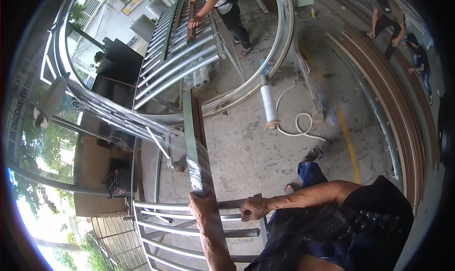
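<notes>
Head view: a long plank (196,143) is gripped at its near end by the left hand (203,205), steadied over the roller rack (189,233); the right hand (253,208) is clenched on the rack's edge rail for support.

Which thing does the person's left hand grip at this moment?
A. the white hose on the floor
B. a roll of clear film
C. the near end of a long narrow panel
C: the left hand closes around the near end of the long narrow panel above the roller rack.
</notes>
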### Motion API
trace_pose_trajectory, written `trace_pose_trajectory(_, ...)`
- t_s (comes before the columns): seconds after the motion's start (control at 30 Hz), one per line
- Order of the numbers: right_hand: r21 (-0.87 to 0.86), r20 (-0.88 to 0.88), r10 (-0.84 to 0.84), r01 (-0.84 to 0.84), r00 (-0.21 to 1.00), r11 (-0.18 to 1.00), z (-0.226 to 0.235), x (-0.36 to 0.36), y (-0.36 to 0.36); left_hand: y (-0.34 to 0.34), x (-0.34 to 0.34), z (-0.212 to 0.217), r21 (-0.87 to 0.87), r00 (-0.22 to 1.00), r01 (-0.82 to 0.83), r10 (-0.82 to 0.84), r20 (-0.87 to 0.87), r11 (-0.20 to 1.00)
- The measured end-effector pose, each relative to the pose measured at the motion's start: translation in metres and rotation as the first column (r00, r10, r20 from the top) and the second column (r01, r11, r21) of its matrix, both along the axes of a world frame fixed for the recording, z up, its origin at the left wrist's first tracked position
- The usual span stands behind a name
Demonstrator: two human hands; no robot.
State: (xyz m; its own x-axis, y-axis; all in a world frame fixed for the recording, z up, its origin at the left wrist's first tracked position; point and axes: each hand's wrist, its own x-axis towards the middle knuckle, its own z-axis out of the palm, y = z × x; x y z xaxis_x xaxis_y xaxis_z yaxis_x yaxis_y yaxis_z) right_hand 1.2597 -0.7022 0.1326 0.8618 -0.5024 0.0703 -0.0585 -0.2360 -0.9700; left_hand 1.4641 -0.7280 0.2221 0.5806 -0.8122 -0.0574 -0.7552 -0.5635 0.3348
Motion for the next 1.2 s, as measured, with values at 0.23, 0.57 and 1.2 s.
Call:
trace_pose_trajectory(0.23, 0.000, 0.031, -0.014, 0.014, 0.999, 1.000, -0.005, 0.000, 0.000, 0.047, -0.004, 0.009, 0.012, 0.999, -0.033, 0.033, 0.013, 0.999)
trace_pose_trajectory(0.57, -0.021, -0.006, 0.038, -0.039, 0.999, 0.999, -0.002, -0.008, -0.004, 0.086, -0.001, 0.005, 0.001, 0.997, -0.067, 0.067, -0.030, 0.998)
trace_pose_trajectory(1.2, 0.010, -0.057, 0.013, -0.012, 0.998, 1.000, 0.000, -0.004, -0.009, 0.087, -0.021, 0.002, 0.009, 0.999, -0.043, 0.043, 0.007, 0.999)
